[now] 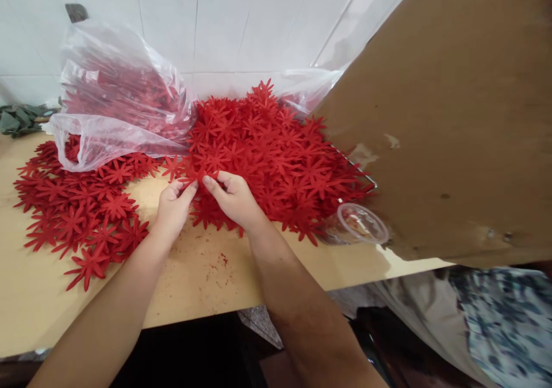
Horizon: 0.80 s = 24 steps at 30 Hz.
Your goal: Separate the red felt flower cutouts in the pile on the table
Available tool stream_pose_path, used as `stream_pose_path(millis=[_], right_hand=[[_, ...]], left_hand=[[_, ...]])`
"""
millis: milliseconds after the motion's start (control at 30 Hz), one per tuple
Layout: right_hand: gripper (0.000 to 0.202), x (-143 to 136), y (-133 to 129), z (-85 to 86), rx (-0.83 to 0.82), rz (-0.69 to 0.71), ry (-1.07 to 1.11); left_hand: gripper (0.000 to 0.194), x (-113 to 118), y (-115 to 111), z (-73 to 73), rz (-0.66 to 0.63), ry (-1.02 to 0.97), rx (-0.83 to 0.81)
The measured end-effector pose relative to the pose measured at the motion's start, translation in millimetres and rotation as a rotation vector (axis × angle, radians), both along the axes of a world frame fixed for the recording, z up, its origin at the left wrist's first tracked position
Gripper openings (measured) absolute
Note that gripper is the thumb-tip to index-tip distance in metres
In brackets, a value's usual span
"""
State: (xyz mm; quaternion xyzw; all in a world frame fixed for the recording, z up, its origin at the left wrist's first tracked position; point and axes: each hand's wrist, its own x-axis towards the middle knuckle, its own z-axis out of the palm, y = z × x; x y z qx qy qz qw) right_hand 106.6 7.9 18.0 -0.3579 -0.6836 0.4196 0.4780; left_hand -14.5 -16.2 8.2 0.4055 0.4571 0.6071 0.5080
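Observation:
Both my hands meet over the front of a large heap of red flower-shaped pieces point(259, 152). Thumb and fingers of my left hand point(176, 201) pinch one side of a red flower piece point(199, 179). Its other side is pinched by my right hand point(230, 192), a short way to the right. Most of the held piece is hidden by my fingers. To the left lies a second, looser pile of red flower pieces point(81, 204), some single ones at its near edge.
A clear plastic bag point(125, 106) full of red pieces stands behind the left pile. A clear plastic cup point(362, 224) lies tipped at the right, near a big brown board point(440, 123). White tiles point(241, 26) form the wall behind. Red crumbs dot the tabletop point(194, 284).

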Motion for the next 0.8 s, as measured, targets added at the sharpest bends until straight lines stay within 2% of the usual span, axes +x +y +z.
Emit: stream_pose_path(millis=[200, 367, 433, 600, 700, 800], right_hand=[[0.046, 0.6, 0.2, -0.8, -0.029, -0.065, -0.003], [0.046, 0.5, 1.8, -3.1, -0.011, -0.162, 0.023], [0.044, 2.9, 3.6, -3.8, -0.009, -0.233, 0.061], [0.032, 16.8, 16.5, -10.8, 0.019, -0.509, 0.197], [0.026, 21.8, 26.2, -20.1, 0.031, -0.580, 0.220], [0.044, 22.6, 28.9, -26.2, 0.164, -0.646, 0.099]], left_hand=[[0.016, 2.5, 0.5, -0.1, 0.014, -0.027, -0.050], [0.014, 3.5, 1.0, -3.7, 0.015, 0.038, -0.033], [0.012, 1.3, 1.9, -3.3, 0.042, 0.058, -0.042], [0.007, -7.6, 6.8, -3.2, 0.111, 0.075, -0.139], [0.015, -7.2, 8.0, -10.5, 0.051, 0.226, -0.079], [0.032, -2.4, 5.9, -19.0, 0.009, 0.513, 0.086]])
